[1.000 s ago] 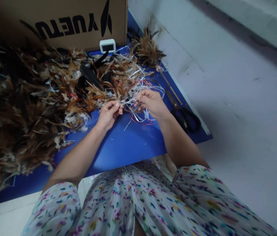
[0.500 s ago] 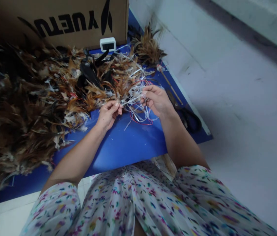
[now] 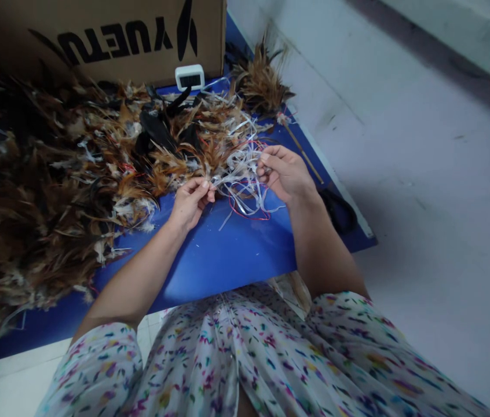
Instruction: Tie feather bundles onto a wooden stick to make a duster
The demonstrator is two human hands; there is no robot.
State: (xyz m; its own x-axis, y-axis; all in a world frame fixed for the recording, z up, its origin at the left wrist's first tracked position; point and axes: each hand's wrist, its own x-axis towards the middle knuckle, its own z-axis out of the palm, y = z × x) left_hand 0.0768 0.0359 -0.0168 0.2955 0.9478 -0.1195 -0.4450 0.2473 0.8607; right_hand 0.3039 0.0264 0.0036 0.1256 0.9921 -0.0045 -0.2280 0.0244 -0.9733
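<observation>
A tangle of white plastic strings (image 3: 244, 165) with some red string among it lies at the near edge of a brown feather pile (image 3: 193, 136). My left hand (image 3: 193, 200) pinches the left end of the white strings, close against the feathers. To the right, my right hand (image 3: 286, 171) has its fingers closed on the other side of the strings. Loops of string hang between and below the two hands onto the blue tabletop (image 3: 223, 249). What exactly sits between the fingertips is too small to make out.
Behind the feathers stand a cardboard box (image 3: 119, 35) and a small white digital timer (image 3: 190, 77). A feather bunch (image 3: 262, 84) and a thin stick (image 3: 303, 152) lie at the right, with a black-handled tool (image 3: 339, 211) near my right forearm. A wall (image 3: 436, 191) borders the table there.
My right hand has moved a little to the right, away from my left hand, with the strings between them. My left hand stays nearly in place.
</observation>
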